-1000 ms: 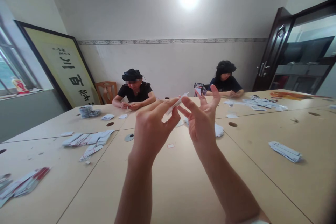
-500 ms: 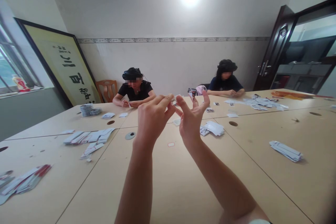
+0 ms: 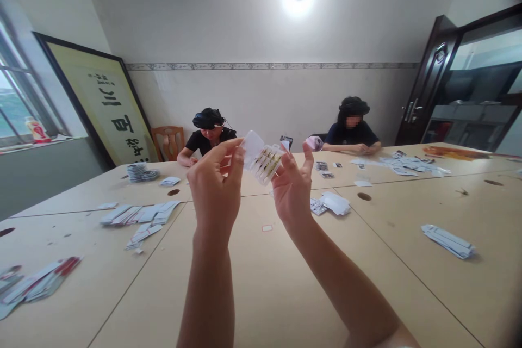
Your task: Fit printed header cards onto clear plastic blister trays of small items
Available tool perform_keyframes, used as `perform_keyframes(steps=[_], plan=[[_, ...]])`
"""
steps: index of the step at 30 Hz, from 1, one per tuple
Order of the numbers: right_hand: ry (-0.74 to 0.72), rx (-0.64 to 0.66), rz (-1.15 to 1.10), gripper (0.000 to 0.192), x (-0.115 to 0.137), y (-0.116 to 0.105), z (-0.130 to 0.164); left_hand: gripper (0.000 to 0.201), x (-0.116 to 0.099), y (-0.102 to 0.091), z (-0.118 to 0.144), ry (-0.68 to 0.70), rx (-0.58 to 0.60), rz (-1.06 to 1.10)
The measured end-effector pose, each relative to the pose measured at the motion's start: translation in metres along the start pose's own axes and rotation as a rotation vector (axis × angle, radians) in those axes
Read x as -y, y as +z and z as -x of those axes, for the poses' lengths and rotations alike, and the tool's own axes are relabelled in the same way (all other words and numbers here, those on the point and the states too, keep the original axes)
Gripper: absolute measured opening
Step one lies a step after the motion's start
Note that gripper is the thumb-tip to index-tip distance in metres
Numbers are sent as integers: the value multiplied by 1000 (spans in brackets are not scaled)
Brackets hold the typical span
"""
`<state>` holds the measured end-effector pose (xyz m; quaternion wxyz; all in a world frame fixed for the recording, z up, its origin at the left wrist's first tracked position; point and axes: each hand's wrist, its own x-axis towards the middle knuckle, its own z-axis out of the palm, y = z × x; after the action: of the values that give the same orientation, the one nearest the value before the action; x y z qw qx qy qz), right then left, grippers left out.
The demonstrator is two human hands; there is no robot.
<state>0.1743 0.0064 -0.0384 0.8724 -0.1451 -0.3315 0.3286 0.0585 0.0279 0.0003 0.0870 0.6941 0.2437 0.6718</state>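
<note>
Both my hands are raised above the beige table (image 3: 265, 283), holding a small clear packet (image 3: 263, 160) between them. The packet is white at one end and shows several thin dark and yellow pieces inside. My left hand (image 3: 216, 193) pinches its upper left edge with thumb and fingers. My right hand (image 3: 291, 187) grips its lower right edge, fingers curled under it. The flat face of the packet is turned toward me.
Heaps of similar packets lie on the table: one at left centre (image 3: 138, 217), one at the near left edge (image 3: 36, 283), one at right (image 3: 448, 239), one behind my right hand (image 3: 332, 204). Two people (image 3: 210, 138) (image 3: 353, 133) sit at the far side. A framed panel (image 3: 106, 109) leans at left.
My hands have turned the packet from edge-on to face-on and moved a little left and down. The right fingers, spread apart a second ago, now curl around the packet.
</note>
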Motion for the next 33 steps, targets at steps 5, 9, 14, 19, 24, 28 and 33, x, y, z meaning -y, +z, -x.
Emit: perform_keyframes(steps=[5,9,14,19,24,28,33], plan=[[37,-22,-26,110,3,-3,-1,25,-3,5,2,98,248,21],[95,-73,-35,111,7,-5,0,34,-5,14,8,219,309,-126],[92,-123,-33,121,13,-4,0,25,2,26,11,389,240,-244],[85,-138,46,119,16,-2,2,24,13,29,8,527,244,-203],[98,-142,-96,115,20,1,2,29,10,23,4,296,436,70],[92,-47,-179,100,20,1,2,36,10,22,1,85,498,243],[9,33,-201,92,14,3,7,90,4,29,6,-307,611,259]])
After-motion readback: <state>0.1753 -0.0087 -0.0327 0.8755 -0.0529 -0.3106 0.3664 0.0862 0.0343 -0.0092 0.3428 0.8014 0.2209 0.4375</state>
